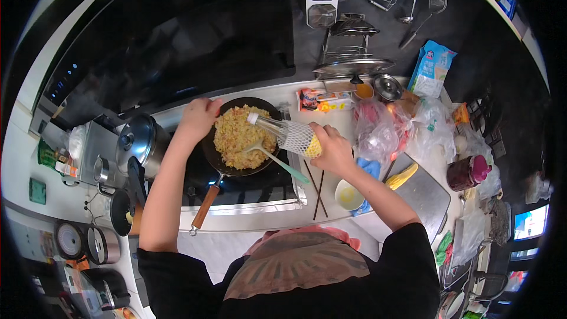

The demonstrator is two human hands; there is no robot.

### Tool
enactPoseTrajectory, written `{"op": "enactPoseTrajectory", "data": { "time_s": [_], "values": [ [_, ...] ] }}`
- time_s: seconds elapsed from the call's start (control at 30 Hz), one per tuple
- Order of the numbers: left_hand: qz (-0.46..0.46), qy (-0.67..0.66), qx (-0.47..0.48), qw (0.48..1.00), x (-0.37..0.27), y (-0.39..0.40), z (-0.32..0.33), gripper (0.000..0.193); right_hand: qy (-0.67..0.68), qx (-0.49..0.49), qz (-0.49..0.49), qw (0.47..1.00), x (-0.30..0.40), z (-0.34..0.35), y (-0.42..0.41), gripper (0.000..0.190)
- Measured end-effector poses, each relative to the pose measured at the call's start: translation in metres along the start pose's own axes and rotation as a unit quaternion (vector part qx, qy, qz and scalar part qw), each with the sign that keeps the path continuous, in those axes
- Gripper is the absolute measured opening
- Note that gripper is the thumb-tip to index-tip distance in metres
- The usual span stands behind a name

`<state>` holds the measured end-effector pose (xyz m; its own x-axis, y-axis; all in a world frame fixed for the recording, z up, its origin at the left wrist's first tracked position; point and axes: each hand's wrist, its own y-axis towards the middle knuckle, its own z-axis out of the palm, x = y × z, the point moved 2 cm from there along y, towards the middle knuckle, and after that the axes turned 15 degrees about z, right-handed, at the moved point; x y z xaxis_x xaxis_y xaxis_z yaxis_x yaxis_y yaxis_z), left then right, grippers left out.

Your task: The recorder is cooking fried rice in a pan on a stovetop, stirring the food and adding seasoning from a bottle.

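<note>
My right hand (331, 147) grips a glass bottle (297, 136) wrapped in white foam netting, tilted so that its white-topped neck hangs over the pan. Below it, fried rice (241, 137) with small pink bits fills much of a dark frying pan (230, 172) on the black hob. A spatula with a green handle (288, 169) lies with its pale head in the rice. At the pan's upper left rim is my left hand (201, 117), its fingers bent; whether it holds something small is unclear. The pan's wooden handle (206, 206) points toward me.
Left of the hob stands a lidded steel pot (137, 139). Dark chopsticks (318, 192) and a white bowl (349, 195) lie to the right. Beyond are a cutting board (418, 190), plastic bags (376, 135), a jar with a pink lid (465, 173) and pot lids (354, 67) on a rack.
</note>
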<state>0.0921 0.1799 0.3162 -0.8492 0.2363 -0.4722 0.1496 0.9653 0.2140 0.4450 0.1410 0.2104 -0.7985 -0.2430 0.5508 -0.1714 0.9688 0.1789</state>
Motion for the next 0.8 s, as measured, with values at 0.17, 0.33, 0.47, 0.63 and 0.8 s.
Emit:
{"op": "enactPoseTrajectory", "data": {
  "time_s": [0.17,0.33,0.47,0.63,0.8],
  "values": [
    [-0.048,-0.074,-0.011,0.996,0.007,-0.032,-0.015,0.04,-0.114,0.023,-0.004,0.993,-0.019,0.019,0.029,0.084],
    [-0.103,-0.125,-0.047,0.986,0.032,-0.068,-0.023,0.033,-0.127,0.035,-0.027,0.991,-0.021,0.035,0.045,0.083],
    [-0.1,-0.114,-0.083,0.985,0.043,-0.079,-0.024,0.029,-0.142,0.045,-0.033,0.988,-0.021,0.043,0.05,0.08],
    [-0.112,-0.126,-0.095,0.981,0.046,-0.088,-0.022,0.029,-0.145,0.06,-0.034,0.987,-0.014,0.048,0.054,0.08],
    [-0.12,-0.127,-0.098,0.98,0.049,-0.094,-0.021,0.028,-0.168,0.071,-0.035,0.983,-0.011,0.053,0.058,0.082]
  ]
}}
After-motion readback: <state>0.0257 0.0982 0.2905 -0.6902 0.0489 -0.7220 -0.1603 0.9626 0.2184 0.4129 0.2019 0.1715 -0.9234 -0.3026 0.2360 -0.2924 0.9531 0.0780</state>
